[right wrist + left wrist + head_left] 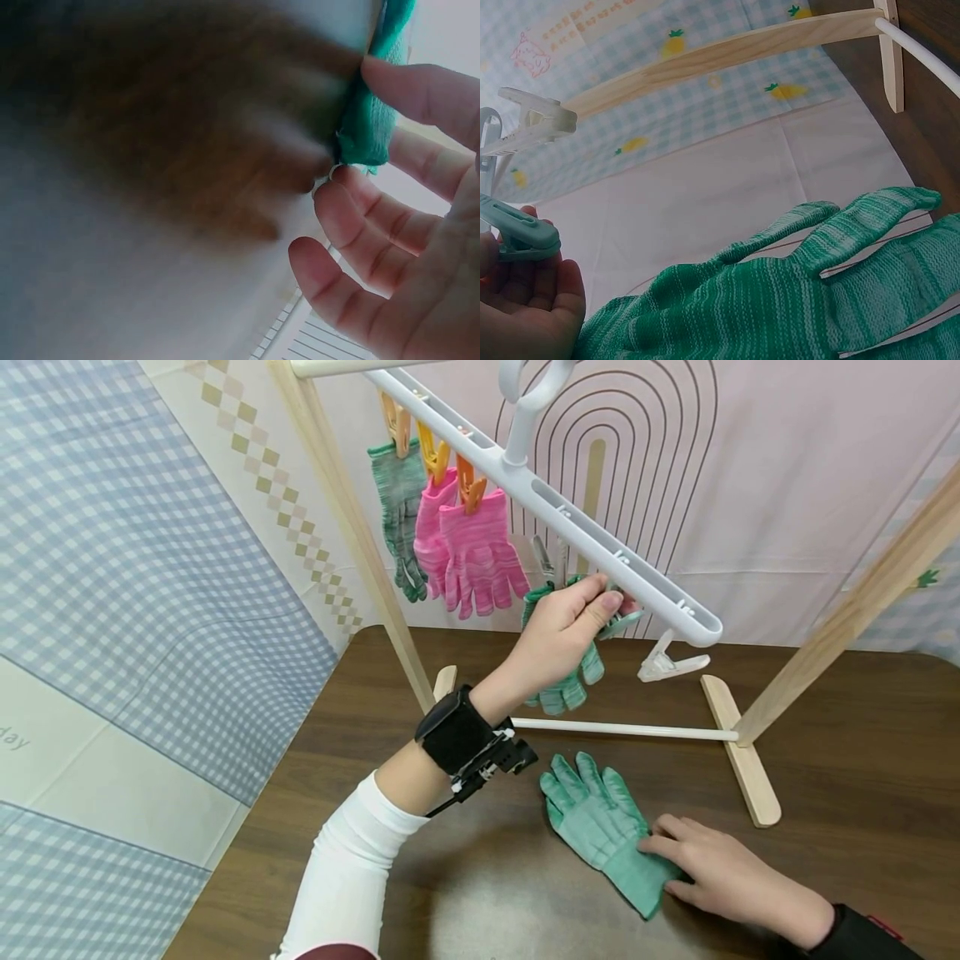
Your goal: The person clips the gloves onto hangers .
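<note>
Two-handed work at a white hanger (519, 477)
Pinches a teal clothespin (523, 231) with the left hand (558, 631), beside a hanging green glove (742, 307); touches a flat green glove (600, 831) on the brown table (862, 777) with the right hand (716, 870); cannot tell whether pinching its cuff (640, 877).

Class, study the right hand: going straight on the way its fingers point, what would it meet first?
The green glove lying on the brown table, at its cuff; the right hand already appears to be at that edge, though exact contact is hard to judge.
</note>
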A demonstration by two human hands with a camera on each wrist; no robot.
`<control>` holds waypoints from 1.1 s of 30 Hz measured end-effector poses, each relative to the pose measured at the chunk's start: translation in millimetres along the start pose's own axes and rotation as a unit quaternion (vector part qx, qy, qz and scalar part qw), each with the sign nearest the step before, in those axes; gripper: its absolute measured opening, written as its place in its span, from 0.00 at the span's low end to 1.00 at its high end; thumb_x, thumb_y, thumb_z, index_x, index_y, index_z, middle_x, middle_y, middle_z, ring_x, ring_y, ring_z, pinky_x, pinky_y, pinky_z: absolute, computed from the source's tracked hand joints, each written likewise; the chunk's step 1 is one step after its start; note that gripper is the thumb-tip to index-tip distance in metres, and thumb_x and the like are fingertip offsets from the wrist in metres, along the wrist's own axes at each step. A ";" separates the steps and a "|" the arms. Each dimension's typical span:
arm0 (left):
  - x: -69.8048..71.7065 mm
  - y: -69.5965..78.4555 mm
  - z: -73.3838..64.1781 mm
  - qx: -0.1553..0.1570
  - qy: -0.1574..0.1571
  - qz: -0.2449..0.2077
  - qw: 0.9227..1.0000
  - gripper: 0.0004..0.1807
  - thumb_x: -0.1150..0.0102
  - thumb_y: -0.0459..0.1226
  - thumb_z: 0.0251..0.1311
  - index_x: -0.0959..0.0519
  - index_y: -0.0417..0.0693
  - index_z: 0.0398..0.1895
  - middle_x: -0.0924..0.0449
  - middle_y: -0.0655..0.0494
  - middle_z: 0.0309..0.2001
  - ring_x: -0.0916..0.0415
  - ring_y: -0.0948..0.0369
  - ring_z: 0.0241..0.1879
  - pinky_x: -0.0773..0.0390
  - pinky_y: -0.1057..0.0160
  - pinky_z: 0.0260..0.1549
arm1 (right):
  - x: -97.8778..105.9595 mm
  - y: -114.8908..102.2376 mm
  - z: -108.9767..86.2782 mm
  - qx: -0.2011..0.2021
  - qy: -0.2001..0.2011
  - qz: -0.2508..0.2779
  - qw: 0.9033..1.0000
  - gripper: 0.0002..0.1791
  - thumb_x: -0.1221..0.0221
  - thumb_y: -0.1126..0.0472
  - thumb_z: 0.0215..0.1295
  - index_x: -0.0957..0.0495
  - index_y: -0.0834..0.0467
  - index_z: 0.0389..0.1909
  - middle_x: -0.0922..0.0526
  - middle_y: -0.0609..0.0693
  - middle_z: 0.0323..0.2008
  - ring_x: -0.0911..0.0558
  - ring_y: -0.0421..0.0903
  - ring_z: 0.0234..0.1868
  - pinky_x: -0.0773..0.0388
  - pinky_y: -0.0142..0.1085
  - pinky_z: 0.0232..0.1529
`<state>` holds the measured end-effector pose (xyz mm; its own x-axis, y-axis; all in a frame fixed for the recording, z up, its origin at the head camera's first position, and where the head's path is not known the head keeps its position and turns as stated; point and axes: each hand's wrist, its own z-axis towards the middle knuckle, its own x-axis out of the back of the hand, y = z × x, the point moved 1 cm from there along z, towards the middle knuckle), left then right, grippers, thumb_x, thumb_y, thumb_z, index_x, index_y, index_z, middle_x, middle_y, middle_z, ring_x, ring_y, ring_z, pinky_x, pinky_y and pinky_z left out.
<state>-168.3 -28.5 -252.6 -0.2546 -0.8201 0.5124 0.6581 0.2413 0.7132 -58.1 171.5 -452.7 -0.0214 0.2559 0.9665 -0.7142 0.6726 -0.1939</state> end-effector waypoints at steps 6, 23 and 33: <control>-0.4 -0.8 -0.1 0.001 0.002 0.008 1.000 0.13 0.60 0.36 0.65 0.27 0.38 0.44 0.21 0.49 0.41 0.32 0.67 0.35 0.33 0.77 0.35 | -2.5 1.4 0.0 0.016 0.030 0.001 0.999 0.17 0.33 0.62 0.40 0.23 0.50 0.36 0.32 0.39 0.31 0.33 0.31 0.29 0.34 0.27 0.23; -1.9 -0.8 -0.7 0.009 -0.001 -0.001 1.000 0.13 0.60 0.36 0.65 0.27 0.39 0.45 0.21 0.49 0.43 0.26 0.66 0.45 0.31 0.78 0.43 | -0.2 4.1 1.7 0.024 0.043 0.017 0.999 0.10 0.36 0.57 0.47 0.22 0.48 0.33 0.28 0.37 0.31 0.30 0.31 0.30 0.32 0.28 0.24; -2.2 -1.0 -0.7 0.006 0.001 -0.007 1.000 0.13 0.60 0.36 0.65 0.27 0.38 0.44 0.21 0.49 0.43 0.26 0.65 0.46 0.31 0.78 0.44 | 1.6 2.0 3.8 0.050 0.131 -0.011 0.990 0.14 0.33 0.60 0.41 0.24 0.46 0.31 0.25 0.36 0.34 0.26 0.34 0.34 0.29 0.27 0.30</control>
<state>-167.9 -27.3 -254.9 -0.2624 -0.8243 0.5017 0.6462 0.2360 0.7258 -62.3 170.6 -450.8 0.1682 0.4223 0.8907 -0.7789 0.6107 -0.1424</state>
